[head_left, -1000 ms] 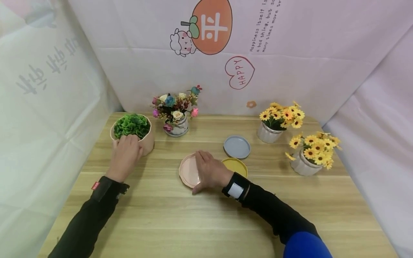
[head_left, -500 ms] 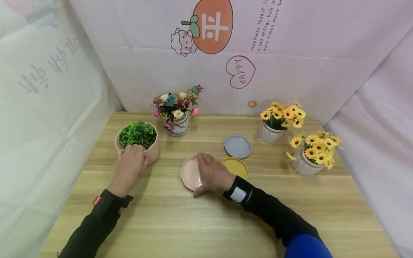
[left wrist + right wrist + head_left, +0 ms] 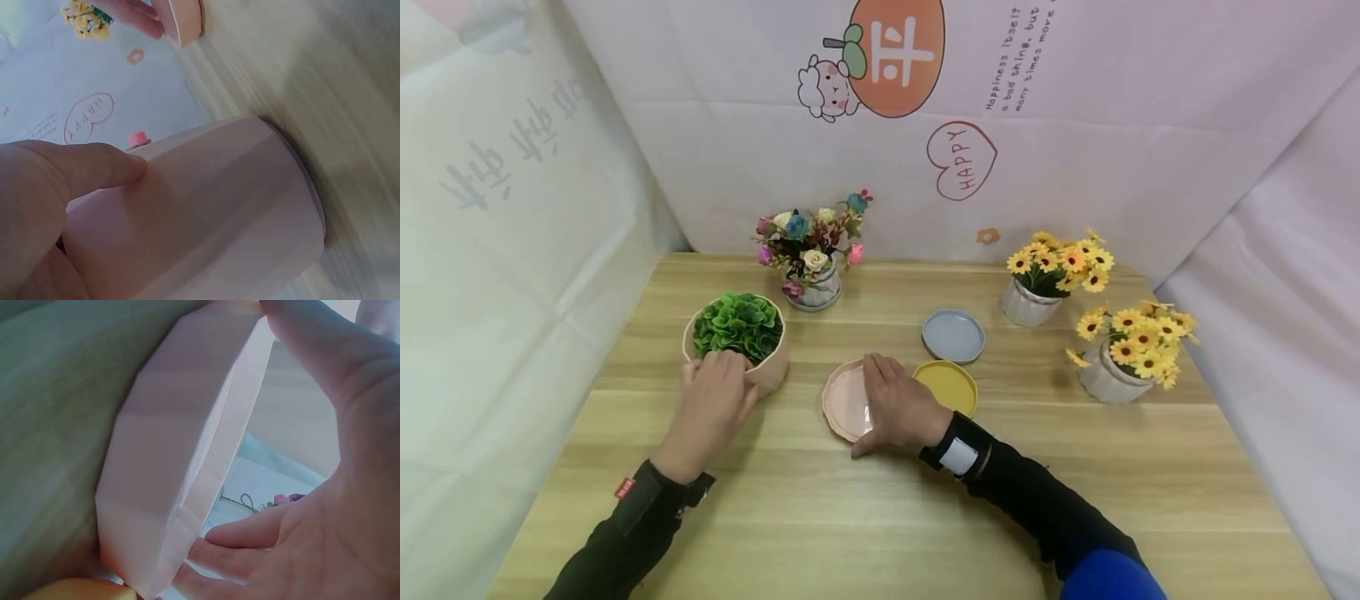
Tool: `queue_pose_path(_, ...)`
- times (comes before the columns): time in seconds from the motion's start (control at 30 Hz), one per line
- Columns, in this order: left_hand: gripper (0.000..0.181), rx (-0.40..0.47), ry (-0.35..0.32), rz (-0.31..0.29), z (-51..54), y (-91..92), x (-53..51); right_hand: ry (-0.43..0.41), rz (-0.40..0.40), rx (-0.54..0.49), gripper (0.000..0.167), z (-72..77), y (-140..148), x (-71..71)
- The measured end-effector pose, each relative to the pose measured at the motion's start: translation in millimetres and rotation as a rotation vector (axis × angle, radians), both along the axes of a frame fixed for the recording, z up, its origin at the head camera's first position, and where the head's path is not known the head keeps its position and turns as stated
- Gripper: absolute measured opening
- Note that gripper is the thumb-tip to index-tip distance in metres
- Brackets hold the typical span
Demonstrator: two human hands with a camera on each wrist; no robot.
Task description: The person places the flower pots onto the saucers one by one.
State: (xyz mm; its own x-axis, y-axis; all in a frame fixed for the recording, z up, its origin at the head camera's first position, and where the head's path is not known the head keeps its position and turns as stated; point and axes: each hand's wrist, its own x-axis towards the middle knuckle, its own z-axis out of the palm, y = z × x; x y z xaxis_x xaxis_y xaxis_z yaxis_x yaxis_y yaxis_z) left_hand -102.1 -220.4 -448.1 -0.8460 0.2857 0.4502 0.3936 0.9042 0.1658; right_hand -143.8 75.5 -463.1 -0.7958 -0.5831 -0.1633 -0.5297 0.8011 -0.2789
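Note:
A pale pink flowerpot (image 3: 771, 375) with a green leafy plant (image 3: 739, 325) is on the left of the table. My left hand (image 3: 711, 408) grips its near rim; in the left wrist view the thumb (image 3: 106, 167) presses on the outer wall, while the other fingers are mostly hidden. To the right is a shallow pink saucer (image 3: 844, 402), lying flat. My right hand (image 3: 898, 408) holds it across its right side, thumb at the near edge and fingers at the far edge. In the right wrist view, thumb and fingertips touch the saucer's rim (image 3: 206, 450).
A yellow saucer (image 3: 951, 387) lies beside my right hand, with a grey-blue saucer (image 3: 953, 336) behind it. Mixed flowers in a pot (image 3: 822, 286) stand on a saucer at the back. Two pots of yellow daisies (image 3: 1030, 304) stand at the right. Fabric walls enclose the table.
My left hand has moved the flowerpot to the right and nearer to me, closer to the pink saucer. My right hand and the saucer have hardly moved.

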Motion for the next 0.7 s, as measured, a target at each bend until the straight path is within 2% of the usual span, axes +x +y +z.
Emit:
queue_pose_path(0.27,0.034,-0.028,0.019,-0.038,3.6,9.3,13.1,-0.004,-0.016,-0.028,0.148,0.0,4.2,3.0)
queue_pose_path(0.7,0.035,-0.042,0.026,-0.097,-2.2,13.8,22.3,0.004,0.000,-0.065,0.140,-2.3,11.9,5.3)
